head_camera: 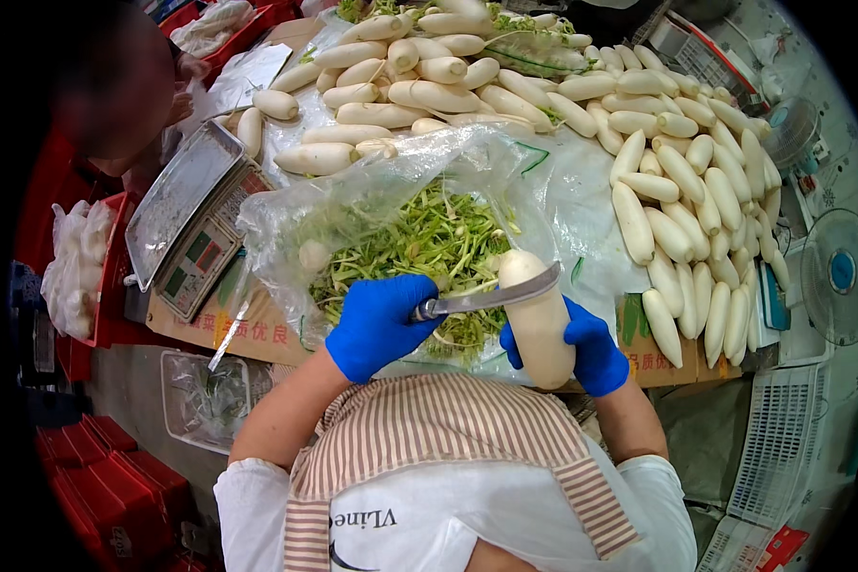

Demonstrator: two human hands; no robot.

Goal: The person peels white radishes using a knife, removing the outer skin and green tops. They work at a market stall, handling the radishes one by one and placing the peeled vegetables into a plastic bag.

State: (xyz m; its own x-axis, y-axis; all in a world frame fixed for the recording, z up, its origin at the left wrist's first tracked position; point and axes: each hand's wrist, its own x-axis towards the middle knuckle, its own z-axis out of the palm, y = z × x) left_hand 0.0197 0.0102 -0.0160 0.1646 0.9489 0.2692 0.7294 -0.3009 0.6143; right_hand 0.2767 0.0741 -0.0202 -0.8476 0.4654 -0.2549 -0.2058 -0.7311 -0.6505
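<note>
My left hand (382, 325), in a blue glove, grips the handle of a curved knife (497, 297). Its blade reaches right and lies across the upper part of a white daikon radish (540, 343). That radish is held by my right hand (590, 347), also gloved in blue, with the thumb and fingers on either side of its lower half. Beyond both hands, a clear plastic bag (279, 222) lies open, full of cut green radish tops (415, 250). A pale round piece (314, 255) shows through the plastic at the left.
Daikon radishes (407, 93) are heaped at the back, and another pile (693, 193) covers the right side. A weighing scale (200, 214) stands at left beside a red crate (114, 279) of white bags. Another person's hand (179, 104) shows at upper left. Fans (840, 261) stand at far right.
</note>
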